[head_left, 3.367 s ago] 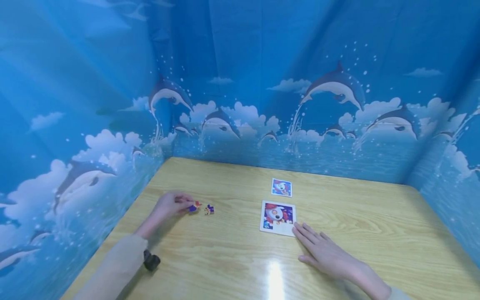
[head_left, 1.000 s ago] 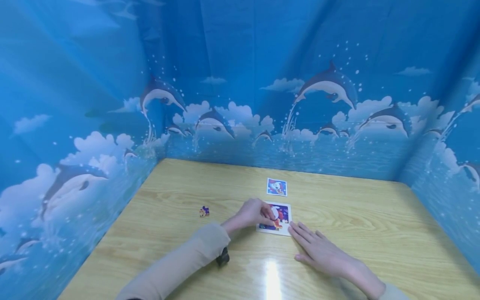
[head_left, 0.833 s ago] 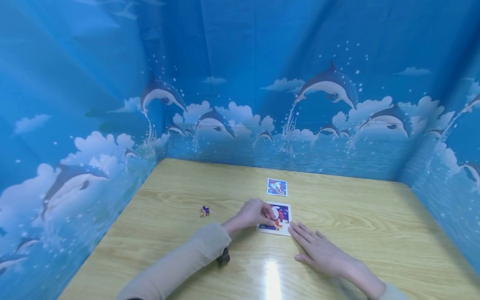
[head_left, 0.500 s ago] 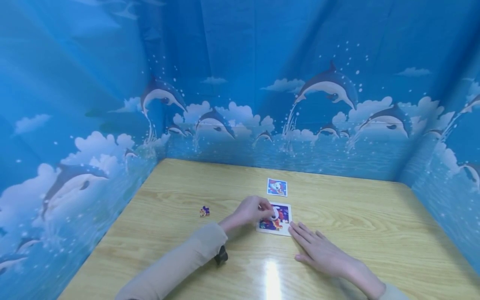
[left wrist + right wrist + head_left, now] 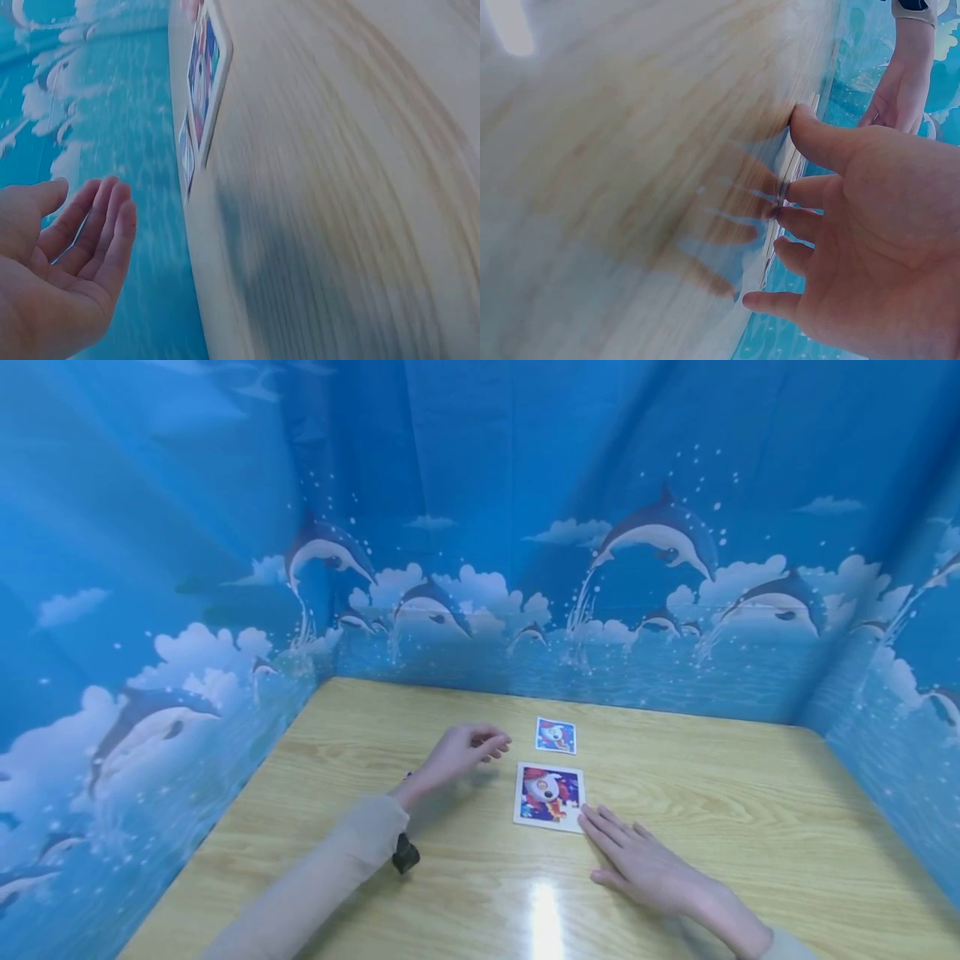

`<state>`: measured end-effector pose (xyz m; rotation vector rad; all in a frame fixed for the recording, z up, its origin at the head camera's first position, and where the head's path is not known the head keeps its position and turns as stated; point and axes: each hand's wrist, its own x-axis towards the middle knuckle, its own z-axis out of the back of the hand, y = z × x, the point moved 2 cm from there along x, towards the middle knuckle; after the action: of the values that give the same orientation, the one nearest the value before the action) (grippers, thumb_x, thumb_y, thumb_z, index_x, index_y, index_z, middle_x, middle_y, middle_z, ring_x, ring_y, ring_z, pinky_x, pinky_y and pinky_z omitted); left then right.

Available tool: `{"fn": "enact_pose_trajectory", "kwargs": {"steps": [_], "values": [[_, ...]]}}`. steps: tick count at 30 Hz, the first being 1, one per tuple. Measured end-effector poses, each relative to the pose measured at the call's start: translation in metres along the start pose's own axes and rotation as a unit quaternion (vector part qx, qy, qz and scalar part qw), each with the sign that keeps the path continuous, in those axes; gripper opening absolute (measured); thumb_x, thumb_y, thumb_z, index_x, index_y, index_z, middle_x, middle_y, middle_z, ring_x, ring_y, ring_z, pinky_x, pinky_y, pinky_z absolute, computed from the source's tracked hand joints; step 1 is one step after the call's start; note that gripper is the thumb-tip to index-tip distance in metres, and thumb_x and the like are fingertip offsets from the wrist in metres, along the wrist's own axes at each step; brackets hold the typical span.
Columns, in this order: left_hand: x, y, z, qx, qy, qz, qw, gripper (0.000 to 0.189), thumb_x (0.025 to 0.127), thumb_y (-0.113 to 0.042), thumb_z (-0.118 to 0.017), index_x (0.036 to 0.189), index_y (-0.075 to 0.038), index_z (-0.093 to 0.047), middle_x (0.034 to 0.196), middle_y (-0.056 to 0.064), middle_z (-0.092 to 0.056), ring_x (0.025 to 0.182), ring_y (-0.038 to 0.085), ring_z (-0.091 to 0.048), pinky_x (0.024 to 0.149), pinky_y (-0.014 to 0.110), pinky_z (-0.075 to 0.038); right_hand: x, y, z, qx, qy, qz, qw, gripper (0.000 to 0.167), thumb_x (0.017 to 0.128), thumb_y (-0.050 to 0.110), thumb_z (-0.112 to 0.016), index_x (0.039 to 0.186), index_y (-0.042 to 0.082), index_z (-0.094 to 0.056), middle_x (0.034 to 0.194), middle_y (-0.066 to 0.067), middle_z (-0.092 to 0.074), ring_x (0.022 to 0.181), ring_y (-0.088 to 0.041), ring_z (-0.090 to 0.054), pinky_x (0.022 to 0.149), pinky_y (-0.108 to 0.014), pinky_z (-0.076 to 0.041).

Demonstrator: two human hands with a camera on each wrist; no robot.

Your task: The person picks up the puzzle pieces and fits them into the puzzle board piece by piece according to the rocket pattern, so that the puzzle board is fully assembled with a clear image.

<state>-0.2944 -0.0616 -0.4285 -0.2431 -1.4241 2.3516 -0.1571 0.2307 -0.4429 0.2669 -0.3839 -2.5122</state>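
Note:
My left hand (image 5: 459, 752) is raised over the table, left of the puzzle board, with loosely curved fingers and nothing in its grasp. The left wrist view shows the same bare palm (image 5: 64, 300). The square puzzle board (image 5: 572, 822) has a white border and a rocket picture, with one bare white patch at its lower right. Fingertips of my right hand (image 5: 648, 864) touch that lower right corner, the hand lying flat with straight fingers. Behind my left wrist, a loose purple puzzle piece (image 5: 408, 775) is mostly hidden.
A small picture card (image 5: 556, 737) with a matching rocket lies just beyond the board. The wooden table (image 5: 720, 793) ends at a blue dolphin-print curtain (image 5: 480, 527) at the back and sides. A black wrist device (image 5: 405, 854) hangs under my left sleeve.
My left hand has brought a red and purple puzzle piece to the board, let go of it there, and moved back left. The right hand stays at the corner.

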Motion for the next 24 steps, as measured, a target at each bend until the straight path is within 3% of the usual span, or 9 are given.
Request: {"fn": "enact_pose_trajectory", "kwargs": {"steps": [7,13,18,24], "values": [[-0.018,0.021,0.043,0.046,-0.047,0.011,0.9977,0.035,0.104,-0.034,-0.058,0.128,-0.011,-0.069,0.114,0.004,-0.074,0.103,0.020,-0.070,0.090,0.039,-0.059,0.000,0.000,-0.001,-0.004,-0.001,0.002,1.0000,0.071,0.104,0.047,-0.050,0.158,0.005,-0.030,0.164,-0.018,-0.025,0.149,-0.045,-0.025,0.112,-0.074,-0.024],[-0.037,0.044,0.071,0.096,-0.065,0.034,0.9927,0.032,0.103,-0.032,-0.061,0.124,-0.009,-0.070,0.114,0.007,-0.073,0.102,0.021,-0.069,0.091,0.040,-0.058,0.001,0.000,-0.002,-0.003,-0.001,0.002,1.0000,0.071,0.104,0.047,-0.051,0.157,0.004,-0.031,0.164,-0.018,-0.025,0.148,-0.045,-0.025,0.112,-0.073,-0.023],[-0.051,0.059,0.085,0.135,-0.067,0.041,0.9877,0.027,0.099,-0.023,-0.067,0.118,-0.004,-0.071,0.111,0.012,-0.074,0.098,0.024,-0.069,0.090,0.041,-0.058,0.000,0.000,-0.001,-0.005,-0.002,0.003,1.0000,0.072,0.104,0.047,-0.050,0.157,0.004,-0.031,0.164,-0.018,-0.025,0.148,-0.045,-0.025,0.112,-0.073,-0.023],[-0.065,0.064,0.090,0.154,-0.060,0.044,0.9852,0.023,0.091,-0.012,-0.075,0.110,0.001,-0.072,0.101,0.012,-0.074,0.091,0.025,-0.070,0.088,0.042,-0.059,0.000,-0.001,-0.001,-0.002,0.000,0.002,1.0000,0.071,0.104,0.048,-0.049,0.158,0.005,-0.030,0.164,-0.017,-0.024,0.149,-0.045,-0.024,0.113,-0.073,-0.023]]}}
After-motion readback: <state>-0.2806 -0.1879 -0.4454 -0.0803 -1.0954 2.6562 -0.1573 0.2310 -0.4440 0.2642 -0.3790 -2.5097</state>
